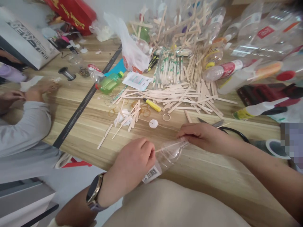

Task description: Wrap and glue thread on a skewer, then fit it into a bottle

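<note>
A clear plastic bottle (171, 153) with a barcode label lies at the table's front edge, between my hands. My left hand (137, 160), with a watch on its wrist, is closed at the label end; a thin pale strand or stick runs from its fingers along the bottle. My right hand (199, 135) has its fingers pinched at the bottle's neck. A thin string passes from near the right fingers through a white disc (153, 123) towards a pile of wooden sticks (134, 115). What exactly the left fingers pinch is hidden.
Loose craft sticks (175, 96), a yellow cutter (152, 104) and rubber bands (166, 117) lie beyond my hands. A green bottle (110, 83) stands farther left. Several clear bottles crowd the right back. Scissors (216, 123) lie behind my right hand. Another person's sleeved arm (30, 126) rests at left.
</note>
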The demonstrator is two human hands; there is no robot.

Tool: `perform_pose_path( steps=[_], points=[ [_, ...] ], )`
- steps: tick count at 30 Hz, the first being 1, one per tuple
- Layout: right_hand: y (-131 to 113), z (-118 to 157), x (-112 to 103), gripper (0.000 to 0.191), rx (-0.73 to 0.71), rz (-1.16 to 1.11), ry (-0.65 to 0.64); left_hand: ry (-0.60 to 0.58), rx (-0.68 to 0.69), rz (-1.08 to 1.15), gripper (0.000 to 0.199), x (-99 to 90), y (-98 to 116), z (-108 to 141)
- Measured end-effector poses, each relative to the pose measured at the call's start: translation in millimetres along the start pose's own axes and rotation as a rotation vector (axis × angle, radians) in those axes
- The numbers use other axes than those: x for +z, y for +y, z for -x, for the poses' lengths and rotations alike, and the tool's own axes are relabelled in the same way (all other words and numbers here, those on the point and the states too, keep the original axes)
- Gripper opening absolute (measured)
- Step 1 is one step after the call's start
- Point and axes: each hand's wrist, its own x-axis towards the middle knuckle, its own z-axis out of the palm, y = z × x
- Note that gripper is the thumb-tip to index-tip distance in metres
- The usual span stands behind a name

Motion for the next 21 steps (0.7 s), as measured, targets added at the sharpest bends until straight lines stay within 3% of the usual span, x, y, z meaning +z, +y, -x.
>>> perform_pose_path(
  steps=[9,16,21],
  points=[
    [1,2,1,0.028,-0.005,0.039,-0.029,-0.036,-0.027,-0.046,0.019,8.5,-3,5],
    [2,3,7,0.029,0.018,0.13,-0.01,-0.039,-0.065,0.08,0.016,17.0,-11,5],
    [-5,8,6,0.031,-0.044,0.144,-0.012,-0.044,-0.081,0.127,0.016,17.8,-14,8]
  ],
)
